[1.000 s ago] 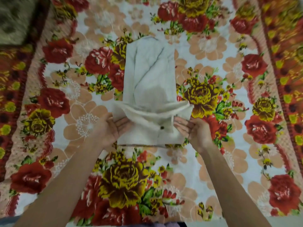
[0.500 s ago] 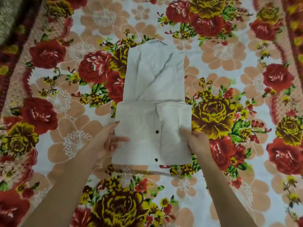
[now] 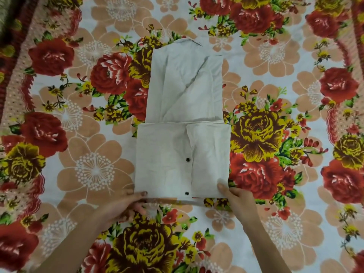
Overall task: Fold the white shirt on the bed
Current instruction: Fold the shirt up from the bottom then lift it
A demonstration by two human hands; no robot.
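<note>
Floral bedsheet (image 3: 94, 170) bears white shirt (image 3: 183, 154); left hand (image 3: 122, 205), right hand (image 3: 238, 200) each seemingly pinch its near edge.

A floral bedspread (image 3: 78, 170), printed with red and yellow roses and peach blossoms on white, fills the view. A red patterned border (image 3: 11, 91) runs down its left side, below dark textured fabric (image 3: 4, 8) in the corner.

The shirt (image 3: 183, 150) is made of thin, matt white cloth, lightly creased. Its small buttons (image 3: 188, 159) are dark and glossy. The bed (image 3: 275, 223) is covered in smooth, flower-printed cloth.
</note>
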